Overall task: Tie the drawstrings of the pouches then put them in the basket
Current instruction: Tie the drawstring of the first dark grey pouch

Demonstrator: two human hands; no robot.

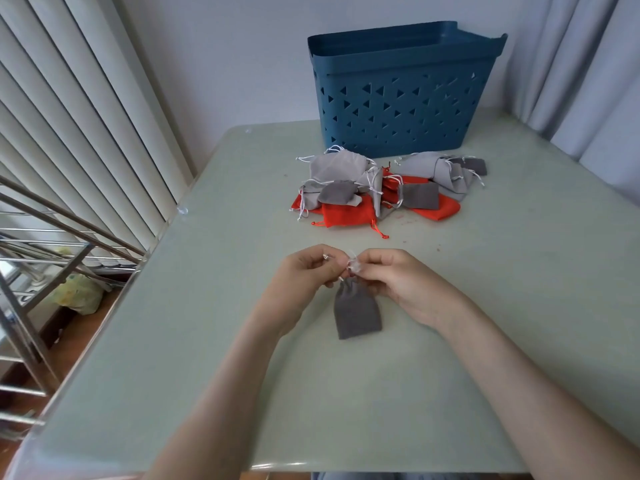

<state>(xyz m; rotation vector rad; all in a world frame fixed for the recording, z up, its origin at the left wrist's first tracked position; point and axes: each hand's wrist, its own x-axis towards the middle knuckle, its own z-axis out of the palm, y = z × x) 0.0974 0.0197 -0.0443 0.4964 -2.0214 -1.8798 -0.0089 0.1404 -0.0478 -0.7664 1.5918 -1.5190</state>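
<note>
Knotting the drawstrings of one dark grey pouch, near side of the bench.

We note both hands curled in a fine pinch: left hand holds a white cord end, right hand holds a small loop, fingertips almost touching above the gathered neck. The pouch hangs from the cords, its bottom lying on the bench between the wrists. We judge the knot unfinished. To do it well: keep the neck cinched, pass the end through the loop, and pull both cords evenly so the knot seats against the fabric. The blue basket stands at the far edge; we cannot tell what is inside. A heap of pouches, grey and orange, lies just in front of it.
</note>
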